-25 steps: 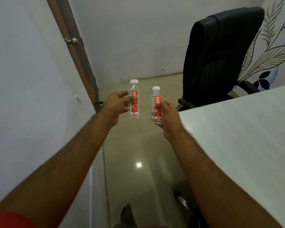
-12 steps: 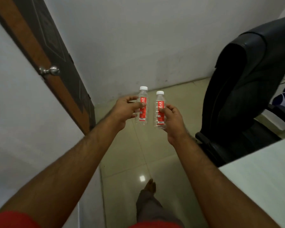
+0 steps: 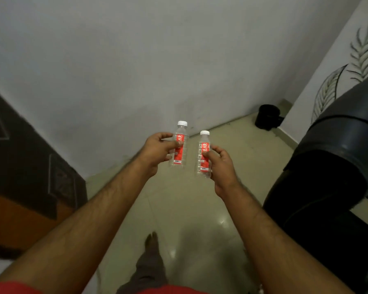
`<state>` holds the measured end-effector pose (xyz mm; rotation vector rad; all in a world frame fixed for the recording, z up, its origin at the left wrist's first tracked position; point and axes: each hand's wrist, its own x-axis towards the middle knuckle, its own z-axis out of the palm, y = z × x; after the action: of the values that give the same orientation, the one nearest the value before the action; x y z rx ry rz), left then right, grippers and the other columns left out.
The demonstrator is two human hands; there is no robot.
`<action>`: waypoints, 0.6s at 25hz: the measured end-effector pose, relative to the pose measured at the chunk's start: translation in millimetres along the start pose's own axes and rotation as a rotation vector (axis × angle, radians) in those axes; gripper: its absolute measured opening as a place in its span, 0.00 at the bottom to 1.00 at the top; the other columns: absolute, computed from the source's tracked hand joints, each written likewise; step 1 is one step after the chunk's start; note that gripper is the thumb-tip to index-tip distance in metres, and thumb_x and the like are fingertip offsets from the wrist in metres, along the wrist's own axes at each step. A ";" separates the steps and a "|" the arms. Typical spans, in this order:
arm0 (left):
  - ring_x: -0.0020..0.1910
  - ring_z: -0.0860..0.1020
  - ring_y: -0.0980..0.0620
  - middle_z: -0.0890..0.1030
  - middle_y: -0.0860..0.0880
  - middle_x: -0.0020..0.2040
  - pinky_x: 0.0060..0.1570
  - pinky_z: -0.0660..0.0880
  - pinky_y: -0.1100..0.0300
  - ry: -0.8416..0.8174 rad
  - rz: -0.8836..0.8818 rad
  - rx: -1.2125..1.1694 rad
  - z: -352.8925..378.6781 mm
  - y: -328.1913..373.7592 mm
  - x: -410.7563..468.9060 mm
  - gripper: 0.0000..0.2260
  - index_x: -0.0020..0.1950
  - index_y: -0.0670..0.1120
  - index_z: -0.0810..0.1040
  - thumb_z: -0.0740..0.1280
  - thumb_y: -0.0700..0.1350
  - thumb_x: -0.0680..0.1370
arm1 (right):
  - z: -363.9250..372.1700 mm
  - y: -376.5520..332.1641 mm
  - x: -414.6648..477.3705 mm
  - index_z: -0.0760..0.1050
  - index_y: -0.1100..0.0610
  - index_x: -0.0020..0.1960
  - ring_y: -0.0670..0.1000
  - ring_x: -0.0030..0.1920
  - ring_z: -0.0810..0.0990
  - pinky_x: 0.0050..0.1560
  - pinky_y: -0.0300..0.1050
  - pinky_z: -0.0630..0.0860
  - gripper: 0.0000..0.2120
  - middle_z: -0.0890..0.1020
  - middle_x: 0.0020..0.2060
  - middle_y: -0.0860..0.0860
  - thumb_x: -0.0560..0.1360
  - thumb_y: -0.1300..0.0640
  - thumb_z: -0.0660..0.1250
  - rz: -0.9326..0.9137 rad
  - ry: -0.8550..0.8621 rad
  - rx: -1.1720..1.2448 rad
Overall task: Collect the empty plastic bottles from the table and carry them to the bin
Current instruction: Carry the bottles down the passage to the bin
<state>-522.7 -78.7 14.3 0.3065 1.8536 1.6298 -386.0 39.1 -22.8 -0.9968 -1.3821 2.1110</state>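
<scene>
floor (image 3: 179, 209): glossy beige tile, lamp glare reflected
corner: black bin (image 3: 267, 116) stood there
left hand (image 3: 157, 150): fingers curled round left bottle (image 3: 180, 145)
right hand (image 3: 221, 164): right bottle (image 3: 204, 154) pinched
chair (image 3: 327, 166): black, parked rightward

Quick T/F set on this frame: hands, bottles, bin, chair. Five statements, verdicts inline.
1. Each hand holds one bottle: the left hand holds the left bottle, the right hand holds the right bottle. True.
2. Both bottles have their caps off. False: each has a white cap on.
3. The bin stands on the floor in the corner ahead. True.
4. The chair is on the person's left. False: it is on the right.
5. The bottles carry blue labels. False: the labels are red.
</scene>
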 end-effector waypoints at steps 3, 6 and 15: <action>0.44 0.82 0.50 0.82 0.44 0.52 0.39 0.79 0.58 -0.086 -0.008 0.002 28.4 17.1 105.2 0.18 0.63 0.42 0.76 0.73 0.39 0.74 | 0.8 -18.0 91.9 0.73 0.59 0.67 0.47 0.38 0.83 0.33 0.41 0.78 0.19 0.84 0.46 0.53 0.77 0.59 0.68 -0.017 0.088 0.012; 0.40 0.81 0.52 0.83 0.46 0.48 0.34 0.78 0.60 -0.182 -0.034 0.002 54.3 39.7 210.4 0.15 0.60 0.42 0.78 0.73 0.38 0.74 | 6.6 -46.0 183.8 0.74 0.60 0.66 0.47 0.38 0.84 0.33 0.41 0.79 0.18 0.85 0.47 0.54 0.77 0.60 0.67 -0.019 0.165 0.026; 0.41 0.83 0.52 0.84 0.45 0.49 0.34 0.79 0.60 -0.465 -0.052 0.130 209.8 142.3 472.5 0.15 0.61 0.41 0.78 0.72 0.39 0.74 | -51.6 -160.5 416.5 0.72 0.58 0.67 0.49 0.38 0.84 0.36 0.44 0.79 0.22 0.85 0.46 0.54 0.75 0.60 0.71 -0.064 0.524 0.144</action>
<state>-792.5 384.4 -1.2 0.6299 1.5933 1.2710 -623.8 420.3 -28.7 -1.3043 -0.9730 1.7030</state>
